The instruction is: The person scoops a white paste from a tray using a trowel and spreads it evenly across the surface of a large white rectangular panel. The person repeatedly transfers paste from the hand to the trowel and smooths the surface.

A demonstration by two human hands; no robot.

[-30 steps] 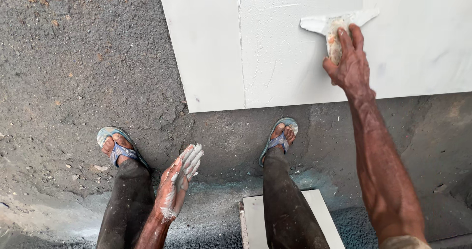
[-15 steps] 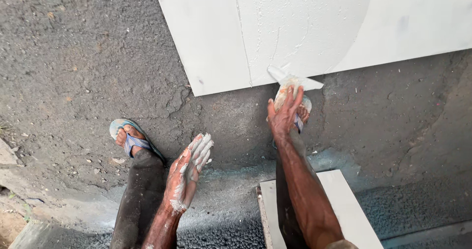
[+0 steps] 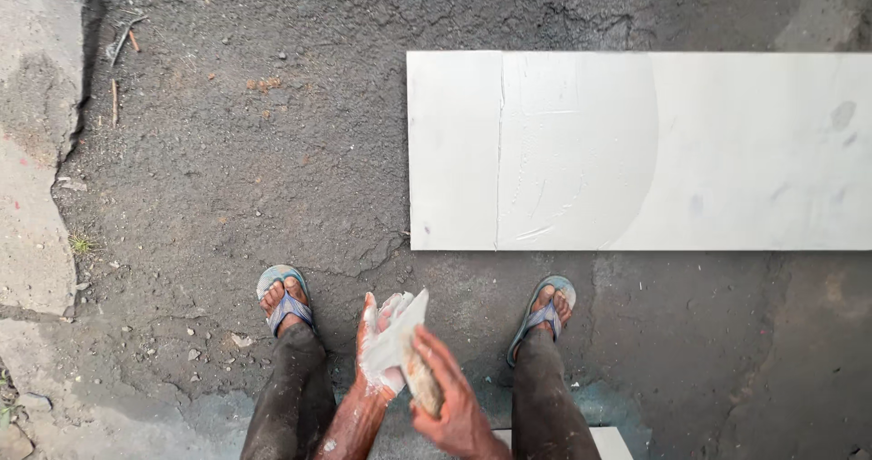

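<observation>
Fingers [image 3: 434,351] of our right hand [image 3: 454,405] grip a white scraper [image 3: 400,337], pressed on our open, paste-covered left hand [image 3: 380,342], btwn our sandals; white board [image 3: 636,151] lies ahead on asphalt.

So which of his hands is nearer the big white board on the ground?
Right, narrowly. The right hand sits below the white board's left end; the left hand, paste-smeared, is just to its left, both between the sandalled feet.
</observation>
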